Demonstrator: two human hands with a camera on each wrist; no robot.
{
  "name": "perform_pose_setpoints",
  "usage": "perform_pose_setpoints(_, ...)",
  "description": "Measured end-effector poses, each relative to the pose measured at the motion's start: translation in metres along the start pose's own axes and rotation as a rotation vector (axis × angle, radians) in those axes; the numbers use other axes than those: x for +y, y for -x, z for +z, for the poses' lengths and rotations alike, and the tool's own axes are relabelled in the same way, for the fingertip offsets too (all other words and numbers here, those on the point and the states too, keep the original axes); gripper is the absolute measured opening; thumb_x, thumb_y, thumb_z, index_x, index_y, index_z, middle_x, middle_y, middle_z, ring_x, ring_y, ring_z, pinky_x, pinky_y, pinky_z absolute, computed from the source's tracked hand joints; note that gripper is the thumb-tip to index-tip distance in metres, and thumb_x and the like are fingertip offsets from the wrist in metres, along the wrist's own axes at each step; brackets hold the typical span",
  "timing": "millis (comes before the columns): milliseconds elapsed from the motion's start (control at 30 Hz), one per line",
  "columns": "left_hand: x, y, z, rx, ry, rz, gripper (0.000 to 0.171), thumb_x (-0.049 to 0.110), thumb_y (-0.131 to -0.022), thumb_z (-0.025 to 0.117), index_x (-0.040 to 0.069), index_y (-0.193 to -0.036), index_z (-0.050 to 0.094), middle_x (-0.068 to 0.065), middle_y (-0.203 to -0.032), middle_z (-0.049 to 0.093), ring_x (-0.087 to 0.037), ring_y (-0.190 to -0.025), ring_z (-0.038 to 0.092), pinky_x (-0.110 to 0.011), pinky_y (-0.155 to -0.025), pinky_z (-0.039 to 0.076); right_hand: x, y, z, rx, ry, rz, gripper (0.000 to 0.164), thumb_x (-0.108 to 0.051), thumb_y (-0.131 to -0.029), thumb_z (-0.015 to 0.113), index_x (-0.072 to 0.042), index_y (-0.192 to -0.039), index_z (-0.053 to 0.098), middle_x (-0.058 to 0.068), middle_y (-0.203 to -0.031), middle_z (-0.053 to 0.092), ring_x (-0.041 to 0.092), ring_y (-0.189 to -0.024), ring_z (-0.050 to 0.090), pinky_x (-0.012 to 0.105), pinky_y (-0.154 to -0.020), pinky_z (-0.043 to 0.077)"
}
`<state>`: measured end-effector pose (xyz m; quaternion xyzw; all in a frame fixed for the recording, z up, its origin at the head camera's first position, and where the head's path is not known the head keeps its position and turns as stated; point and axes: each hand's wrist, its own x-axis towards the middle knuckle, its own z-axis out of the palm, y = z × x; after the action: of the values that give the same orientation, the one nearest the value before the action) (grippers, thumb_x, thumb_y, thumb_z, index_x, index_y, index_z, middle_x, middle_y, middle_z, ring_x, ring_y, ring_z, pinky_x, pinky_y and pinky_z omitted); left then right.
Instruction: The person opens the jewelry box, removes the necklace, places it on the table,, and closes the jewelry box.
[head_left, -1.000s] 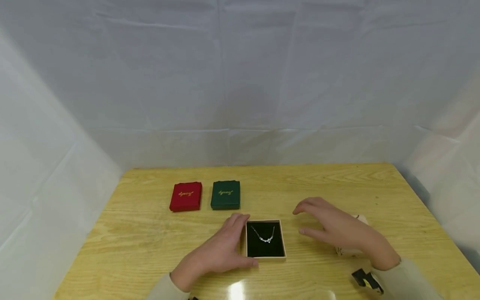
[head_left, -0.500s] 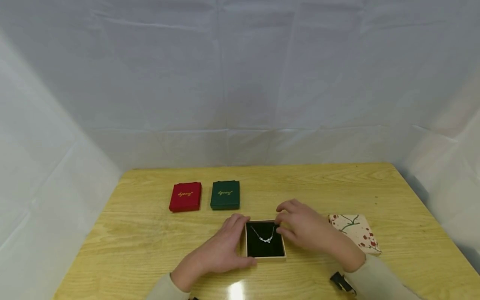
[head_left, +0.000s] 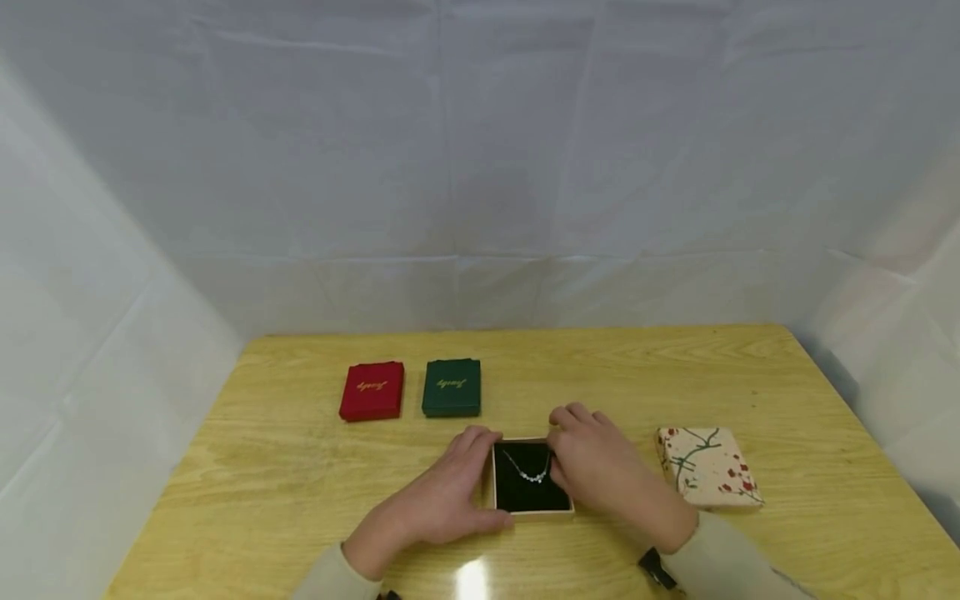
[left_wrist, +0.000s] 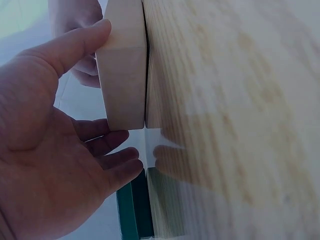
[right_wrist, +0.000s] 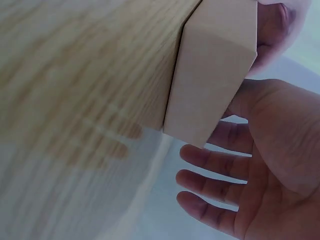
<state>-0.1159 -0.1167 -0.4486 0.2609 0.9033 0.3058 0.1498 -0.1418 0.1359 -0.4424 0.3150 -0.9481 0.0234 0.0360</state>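
Note:
A square box (head_left: 528, 514) with pale sides lies open on the table, lined with a black insert (head_left: 525, 496). On the insert a silver necklace (head_left: 534, 478) curves in a V with small sparkling stones. My left hand (head_left: 442, 492) grips the box's left side, thumb at the near corner and fingers at the far one; in the left wrist view the thumb (left_wrist: 95, 37) presses its side. Over the box's right rim is my right hand (head_left: 600, 458), thumb and index reaching inside by the chain's right end. Their tips are hidden, so whether they pinch the chain I cannot tell.
A cream lid (head_left: 708, 468) with red blossoms and green branches lies to the right. Further back on the left are a red box (head_left: 372, 392) and a green box (head_left: 452, 388) with gold lettering. White sheeting (head_left: 480, 167) encloses the wooden table (head_left: 300, 500).
My right hand has come left from over the floral lid to the box's right side, and its fingers have drawn in there. My left hand and the box have stayed in place.

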Motion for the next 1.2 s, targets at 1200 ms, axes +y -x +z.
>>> perform_pose_setpoints(1200, -0.001, 0.0, 0.0, 0.002, 0.018, 0.019, 0.105, 0.045, -0.086, 0.089, -0.001, -0.161, 0.031, -0.01, -0.152, 0.04, -0.024, -0.142, 0.042, -0.045, -0.12, 0.038, 0.011, 0.004, 0.001, 0.29, -0.113, -0.195, 0.016, -0.006, -0.076, 0.077, -0.016, -0.076, 0.064, -0.006, -0.078, 0.066, 0.014, -0.079, 0.057, 0.032, -0.073, 0.053)
